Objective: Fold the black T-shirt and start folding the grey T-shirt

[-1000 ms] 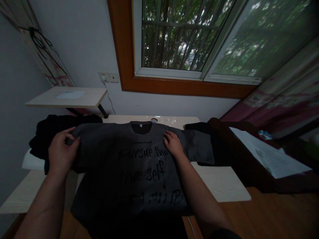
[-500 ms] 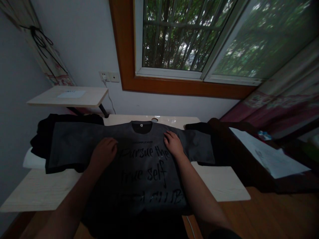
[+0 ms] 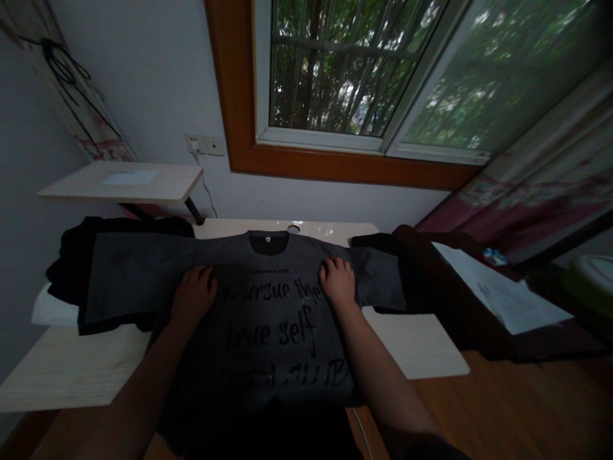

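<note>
A dark grey T-shirt [image 3: 268, 306] lies spread front up over a light wooden table, its collar at the far side and its sleeves out to both sides. Black lettering, including "Pursue the true self", runs across its chest. My left hand [image 3: 195, 292] rests on the shirt's left chest, fingers bent slightly and laid on the cloth. On the other side of the lettering, my right hand [image 3: 338, 280] lies palm down below the shoulder, fingers a little apart. Neither hand visibly grips the fabric. The lower hem falls into shadow near my body.
Folded black clothing [image 3: 71, 255] sits under the left sleeve, beside a small raised shelf [image 3: 119, 182] with a paper on it. The table [image 3: 412, 345] shows at the right. Beyond it stands a dark brown piece of furniture [image 3: 460, 306] holding papers. A window [image 3: 335, 76] is behind.
My right hand has slid slightly outward, its fingers now pointing more toward the far edge. My left hand has shifted slightly outward too. The camera view has moved a little; the shirt stays spread.
</note>
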A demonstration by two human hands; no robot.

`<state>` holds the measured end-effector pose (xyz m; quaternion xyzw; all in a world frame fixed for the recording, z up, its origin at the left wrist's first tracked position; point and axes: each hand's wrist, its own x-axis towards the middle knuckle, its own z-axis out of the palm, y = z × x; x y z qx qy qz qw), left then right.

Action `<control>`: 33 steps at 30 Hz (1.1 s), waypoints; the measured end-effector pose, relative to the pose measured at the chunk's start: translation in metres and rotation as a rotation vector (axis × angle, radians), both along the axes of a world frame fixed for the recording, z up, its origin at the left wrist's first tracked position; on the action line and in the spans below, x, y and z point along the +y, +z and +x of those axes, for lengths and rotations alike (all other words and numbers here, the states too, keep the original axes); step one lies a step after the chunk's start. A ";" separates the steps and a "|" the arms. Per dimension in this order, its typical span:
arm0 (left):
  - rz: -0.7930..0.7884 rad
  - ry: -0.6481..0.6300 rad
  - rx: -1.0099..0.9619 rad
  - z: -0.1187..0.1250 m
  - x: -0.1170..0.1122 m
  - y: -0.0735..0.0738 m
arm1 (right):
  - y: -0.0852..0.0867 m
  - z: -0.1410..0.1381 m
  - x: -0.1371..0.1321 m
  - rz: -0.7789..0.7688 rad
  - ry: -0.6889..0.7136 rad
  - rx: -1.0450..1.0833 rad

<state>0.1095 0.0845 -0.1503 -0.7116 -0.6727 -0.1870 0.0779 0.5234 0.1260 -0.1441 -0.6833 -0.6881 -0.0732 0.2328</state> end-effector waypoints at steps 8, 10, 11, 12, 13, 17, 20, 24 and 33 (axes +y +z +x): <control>-0.030 -0.077 -0.037 -0.012 0.023 -0.003 | 0.000 -0.004 -0.024 0.009 -0.057 0.004; -0.039 -0.082 -0.041 -0.014 0.031 -0.002 | 0.000 -0.006 -0.029 0.004 -0.079 0.006; -0.042 -0.084 -0.035 -0.015 0.034 -0.002 | 0.000 -0.008 -0.031 -0.002 -0.088 0.006; -0.045 -0.087 -0.026 -0.016 0.038 -0.002 | 0.000 -0.010 -0.033 -0.008 -0.096 0.006; -0.046 -0.088 -0.018 -0.017 0.041 -0.003 | 0.000 -0.012 -0.036 -0.014 -0.103 0.006; -0.032 -0.097 0.007 -0.020 0.051 -0.005 | 0.000 -0.022 -0.043 -0.047 -0.132 -0.021; -0.016 -0.084 0.049 -0.021 0.054 -0.005 | 0.004 -0.026 -0.043 -0.108 -0.146 -0.068; -0.048 -0.030 0.104 -0.011 0.057 0.002 | 0.011 -0.025 -0.026 -0.176 -0.114 -0.139; 0.015 -0.066 0.031 0.042 0.077 -0.008 | -0.002 -0.002 0.051 -0.125 0.040 -0.147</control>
